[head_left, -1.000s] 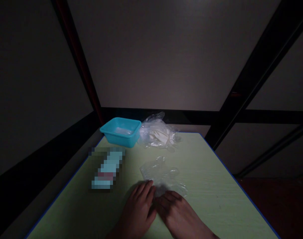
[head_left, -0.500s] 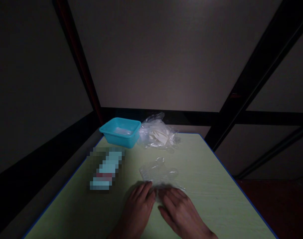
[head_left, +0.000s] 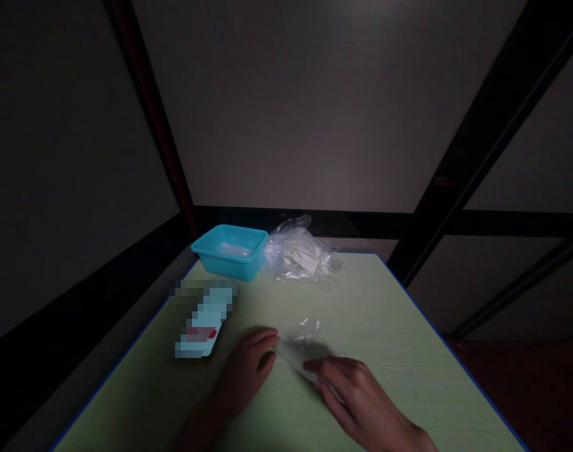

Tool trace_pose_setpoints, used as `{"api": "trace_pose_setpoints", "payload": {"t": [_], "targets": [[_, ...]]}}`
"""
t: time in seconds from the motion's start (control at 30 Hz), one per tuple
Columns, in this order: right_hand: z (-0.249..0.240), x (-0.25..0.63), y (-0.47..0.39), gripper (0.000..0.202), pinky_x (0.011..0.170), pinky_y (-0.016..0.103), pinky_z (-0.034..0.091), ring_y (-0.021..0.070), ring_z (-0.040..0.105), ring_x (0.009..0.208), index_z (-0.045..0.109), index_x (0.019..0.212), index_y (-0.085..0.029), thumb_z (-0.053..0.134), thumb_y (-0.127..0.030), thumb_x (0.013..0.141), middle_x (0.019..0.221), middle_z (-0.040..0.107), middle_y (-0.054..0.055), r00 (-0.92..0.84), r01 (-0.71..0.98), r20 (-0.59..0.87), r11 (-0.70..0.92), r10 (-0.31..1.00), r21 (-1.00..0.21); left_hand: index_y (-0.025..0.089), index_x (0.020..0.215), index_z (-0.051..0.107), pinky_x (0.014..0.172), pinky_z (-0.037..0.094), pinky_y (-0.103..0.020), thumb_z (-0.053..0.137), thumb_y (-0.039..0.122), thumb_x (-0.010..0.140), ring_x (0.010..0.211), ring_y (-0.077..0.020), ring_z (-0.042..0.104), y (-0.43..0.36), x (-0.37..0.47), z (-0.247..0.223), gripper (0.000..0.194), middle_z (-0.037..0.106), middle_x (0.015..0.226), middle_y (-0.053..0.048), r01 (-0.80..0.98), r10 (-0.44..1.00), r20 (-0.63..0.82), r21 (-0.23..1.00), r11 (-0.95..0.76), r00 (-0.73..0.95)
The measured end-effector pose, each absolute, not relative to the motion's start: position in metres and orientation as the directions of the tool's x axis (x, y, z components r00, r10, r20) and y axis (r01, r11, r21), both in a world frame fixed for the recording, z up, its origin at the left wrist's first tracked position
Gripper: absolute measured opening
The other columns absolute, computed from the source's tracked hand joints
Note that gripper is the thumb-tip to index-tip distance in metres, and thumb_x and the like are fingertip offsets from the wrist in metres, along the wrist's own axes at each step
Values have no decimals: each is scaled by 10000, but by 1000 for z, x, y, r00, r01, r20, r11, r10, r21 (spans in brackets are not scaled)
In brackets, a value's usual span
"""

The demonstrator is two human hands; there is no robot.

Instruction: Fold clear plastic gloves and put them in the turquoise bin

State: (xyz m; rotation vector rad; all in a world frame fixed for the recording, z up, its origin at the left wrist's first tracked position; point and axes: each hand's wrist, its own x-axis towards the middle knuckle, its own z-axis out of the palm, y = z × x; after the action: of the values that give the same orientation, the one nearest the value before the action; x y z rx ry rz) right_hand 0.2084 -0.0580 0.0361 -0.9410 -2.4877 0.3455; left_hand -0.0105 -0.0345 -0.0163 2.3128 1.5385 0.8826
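A clear disposable plastic glove (head_left: 295, 351) is folded over near the front middle of the table, its upper part puffed up and crinkled. My left hand (head_left: 246, 364) curls at the glove's left edge, thumb and fingertips closing on the film with a small gap behind them. From the other side, my right hand (head_left: 356, 392) pinches the lower right part of the glove between thumb and fingers. Motion blurs the glove a little, and the right fingers cover some of it.
A turquoise plastic basket (head_left: 230, 267) stands at the back left, something pale inside. Beside it lies a crumpled clear bag (head_left: 298, 251) with white contents. A long light-blue pack (head_left: 211, 314), partly pixelated, rests at the left. The pale green table (head_left: 399, 351) has blue edging; walls rise behind.
The glove, spread out before, is now folded into a smaller, narrower shape. My left hand has shifted left and turned; my right hand has moved slightly right, gripping the film.
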Motion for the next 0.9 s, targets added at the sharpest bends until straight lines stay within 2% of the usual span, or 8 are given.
{"api": "trace_pose_setpoints", "payload": {"t": [0.13, 0.27, 0.37, 0.47, 0.57, 0.63, 0.8, 0.9], "targets": [[58, 222, -61, 245, 608, 256, 472, 160, 617, 661, 566, 897, -202, 324, -192, 929, 730, 639, 22, -594, 553, 380, 703, 709, -448, 180, 795, 691, 773, 534, -301, 506, 123, 751, 826, -185, 670, -36, -14, -5, 199, 719, 880, -59, 594, 904, 349, 683, -425, 246], [83, 235, -59, 225, 542, 225, 447, 127, 577, 586, 549, 761, -204, 414, -284, 922, 654, 596, -7, -450, 505, 385, 585, 806, -634, 207, 691, 699, 703, 529, -301, 566, 268, 751, 718, -198, 669, -53, -11, 15, 159, 721, 725, -25, 536, 959, 222, 796, -282, 175], [89, 238, -45, 307, 417, 200, 374, 104, 498, 485, 486, 648, -198, 460, -387, 888, 546, 482, -36, -381, 390, 247, 397, 891, -831, 178, 618, 662, 478, 485, -229, 544, 353, 756, 512, -162, 636, -62, -7, 25, 253, 681, 578, -19, 329, 967, -36, 943, -51, 254], [72, 236, -19, 363, 413, 196, 387, 93, 494, 474, 447, 650, -193, 549, -513, 789, 548, 451, -52, -405, 251, 52, 166, 913, -954, 154, 693, 629, 366, 413, -196, 599, 397, 696, 417, -147, 601, -59, -4, 21, 245, 664, 556, -19, 175, 953, -196, 972, 158, 230], [41, 230, 9, 428, 434, 201, 408, 95, 539, 473, 431, 660, -188, 611, -575, 697, 544, 484, -59, -463, 203, -114, -20, 879, -979, 152, 719, 586, 349, 396, -189, 653, 391, 635, 411, -151, 602, -50, -5, 7, 262, 657, 556, -14, 146, 949, -274, 956, 253, 154], [23, 228, 22, 446, 425, 203, 402, 94, 540, 442, 416, 659, -190, 648, -570, 651, 511, 472, -74, -484, 212, -151, -52, 862, -976, 159, 717, 550, 349, 394, -186, 669, 377, 605, 423, -156, 611, -43, -7, -3, 272, 658, 559, -11, 136, 947, -305, 947, 291, 99], [2, 232, 37, 508, 440, 219, 426, 138, 616, 510, 421, 907, -197, 735, -406, 568, 638, 589, -50, -554, 234, -215, -98, 804, -967, 185, 707, 462, 339, 377, -176, 645, 347, 585, 411, -159, 614, -35, -11, -12, 273, 645, 517, 8, 141, 946, -324, 937, 318, 16], [-2, 234, 42, 500, 455, 236, 441, 146, 607, 500, 382, 956, -197, 697, -304, 583, 597, 593, -59, -565, 272, -225, -78, 794, -959, 200, 725, 410, 327, 357, -164, 602, 327, 599, 401, -154, 610, -36, -13, -12, 263, 647, 511, 20, 152, 946, -323, 934, 322, -20]]}}
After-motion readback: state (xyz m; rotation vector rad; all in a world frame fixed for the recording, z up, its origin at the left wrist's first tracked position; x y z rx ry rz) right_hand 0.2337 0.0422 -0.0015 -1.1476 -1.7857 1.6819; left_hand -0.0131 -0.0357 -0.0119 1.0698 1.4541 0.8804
